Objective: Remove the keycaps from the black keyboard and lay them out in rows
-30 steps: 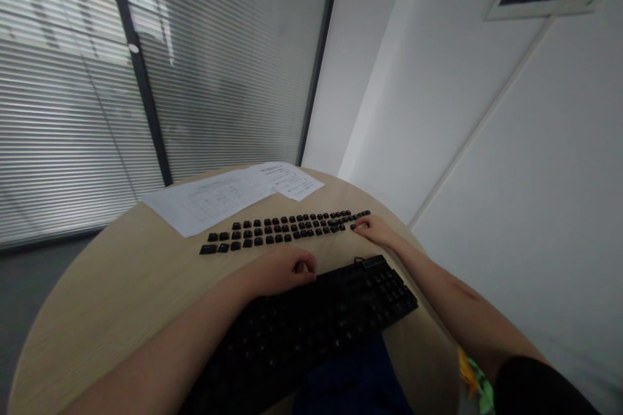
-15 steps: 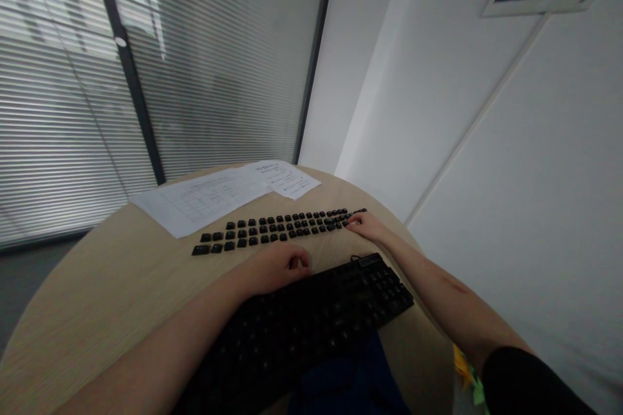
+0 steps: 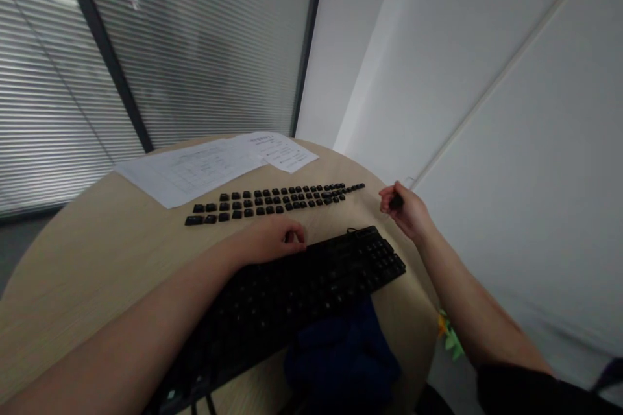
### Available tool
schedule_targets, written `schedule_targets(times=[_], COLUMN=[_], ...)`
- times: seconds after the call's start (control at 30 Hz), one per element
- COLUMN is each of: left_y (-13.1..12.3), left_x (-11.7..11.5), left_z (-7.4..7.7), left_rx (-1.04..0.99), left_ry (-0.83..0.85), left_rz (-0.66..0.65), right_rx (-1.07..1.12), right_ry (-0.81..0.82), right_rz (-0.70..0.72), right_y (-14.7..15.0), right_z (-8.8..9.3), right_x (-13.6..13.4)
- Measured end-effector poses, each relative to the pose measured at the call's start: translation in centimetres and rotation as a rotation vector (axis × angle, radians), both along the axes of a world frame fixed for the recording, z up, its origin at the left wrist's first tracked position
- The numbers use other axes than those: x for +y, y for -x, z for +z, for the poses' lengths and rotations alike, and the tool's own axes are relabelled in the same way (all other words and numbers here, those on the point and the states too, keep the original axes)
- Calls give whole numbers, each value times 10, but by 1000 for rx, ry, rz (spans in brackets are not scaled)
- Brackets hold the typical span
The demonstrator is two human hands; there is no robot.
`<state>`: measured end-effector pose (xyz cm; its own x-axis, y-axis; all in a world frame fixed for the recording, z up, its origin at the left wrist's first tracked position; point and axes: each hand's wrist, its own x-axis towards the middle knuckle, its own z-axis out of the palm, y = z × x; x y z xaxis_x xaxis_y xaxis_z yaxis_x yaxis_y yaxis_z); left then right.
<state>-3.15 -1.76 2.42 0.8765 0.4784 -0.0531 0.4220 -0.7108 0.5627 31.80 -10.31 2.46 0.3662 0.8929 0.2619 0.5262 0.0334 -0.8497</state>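
Note:
A black keyboard (image 3: pixel 341 279) lies at a slant on the round table. Across its far left part rests my left forearm, with my left hand (image 3: pixel 272 238) at the keyboard's back edge. Its fingers are curled in, and whatever may be inside them is hidden. My right hand (image 3: pixel 402 207) is raised past the table's right edge, its fingers closed around a small black keycap puller (image 3: pixel 396 200) with a thin wire end showing. Behind the keyboard, loose black keycaps (image 3: pixel 272 201) lie in several slanting rows, between my two hands.
Printed paper sheets (image 3: pixel 195 172) lie towards the back of the wooden table (image 3: pixel 97 253). Dark blue cloth (image 3: pixel 341 356) is in front of the keyboard. A white wall (image 3: pixel 487 194) rises close on the right, and window blinds (image 3: pixel 204 58) stand behind.
My right hand has lifted away from the right end of the keycap rows and moved right, with the small black puller in it. My left hand stays at the keyboard. The view has tilted down.

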Motion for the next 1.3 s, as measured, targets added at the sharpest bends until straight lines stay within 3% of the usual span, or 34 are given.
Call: schedule_targets(times=[0.07,0.13,0.23,0.33,0.5,0.63,0.83,1.13,1.3], left_y=[0,0,1,3,5,5,4,5,4], left_x=[1,2,2,2,4,4,5,4,2], left_z=[-3,-5,-5,-4,-6,-7,-6,-5,-2], left_rx=[18,32,47,51,40,33,41,56,55], left_ry=[6,14,21,26,35,45,49,68,86], left_rz=[-25,-37,-33,-30,-37,-52,-64,-62,-47], right_rx=[342,515,603,622,549,498,419,294,57], right_ry=[-98,-63,72,101,94,42,93,177,156], right_rz=[92,137,177,241,294,198,84,43,60], right_y=[10,23,40,51,60,62,65,68,68], right_z=[4,3,-2,-8,-18,-27,-37,-36,-37], right_x=[-24,-42,-55,-56,-53,-53,-56,-53,-54])
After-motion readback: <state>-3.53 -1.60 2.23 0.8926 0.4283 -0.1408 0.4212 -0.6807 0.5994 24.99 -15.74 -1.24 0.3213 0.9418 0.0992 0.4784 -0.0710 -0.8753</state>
